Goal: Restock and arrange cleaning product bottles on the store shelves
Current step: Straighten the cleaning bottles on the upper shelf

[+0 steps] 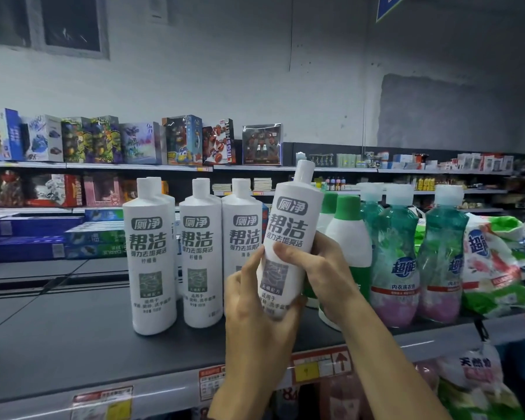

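White plastic bottles (pixel 152 256) with grey lettering stand upright in a row at nine o'clock of the held bottle (pixel 288 237). The nearest of them is partly hidden behind the held bottle and the left hand (pixel 249 307), and more caps of the same kind show behind the front row. At three o'clock, just beside the held bottle, stand green-capped bottles (pixel 350 234), largely screened by the right hand (pixel 325 268). Next come teal bottles (pixel 396 256) with pale caps, then a crumpled green-and-white bag (pixel 494 262).

The held bottle is a tall white cylinder with a narrow white cap. It bears a grey label block, bold characters and a small grey picture panel. It leans with its cap toward one o'clock, over the front part of the shelf (pixel 73 328); whether its base touches the shelf cannot be told. The left hand wraps the lower body with curled fingers and its thumb up the front. The right hand grips the middle from the right, with its thumb laid across the label.

The shelf is a flat dark-grey deck with red-and-yellow price tags (pixel 322 363) on its front edge. Across the aisle, toy boxes (pixel 182 140) fill racks at eleven o'clock and small goods lie at two o'clock. Above them is a pale wall, with a window (pixel 70 22) at eleven o'clock and a blue sign (pixel 388 6) at one o'clock.
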